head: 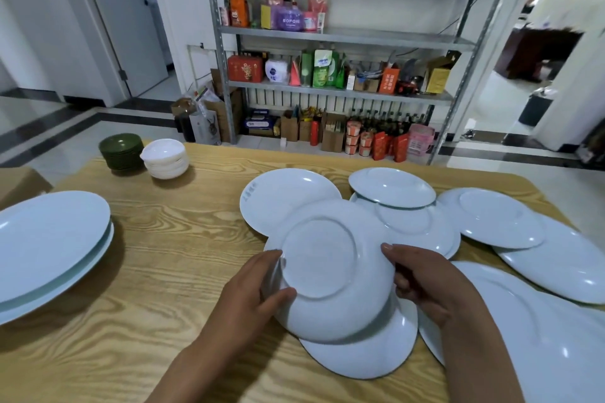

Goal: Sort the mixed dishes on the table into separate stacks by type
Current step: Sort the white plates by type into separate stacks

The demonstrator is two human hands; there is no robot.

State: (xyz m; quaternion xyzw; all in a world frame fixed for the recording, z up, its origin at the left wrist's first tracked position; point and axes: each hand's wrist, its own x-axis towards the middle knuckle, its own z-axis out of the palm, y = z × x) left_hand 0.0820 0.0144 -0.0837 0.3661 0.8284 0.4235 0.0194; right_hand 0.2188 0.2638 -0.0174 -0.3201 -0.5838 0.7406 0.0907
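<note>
White plate point(322, 267) — glossy, upside down, foot ring showing — left hand point(258, 294), right hand point(422, 281) gripping its rim

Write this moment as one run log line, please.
left hand: holds upside-down plate | right hand: holds same plate | sorted: green bowls, white bowls

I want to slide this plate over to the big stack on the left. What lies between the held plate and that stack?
In the head view, only bare wooden table lies between the held plate and the left stack.

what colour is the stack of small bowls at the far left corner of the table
Dark green: the stack of small bowls shows best in the head view, beside a white stack.
</note>
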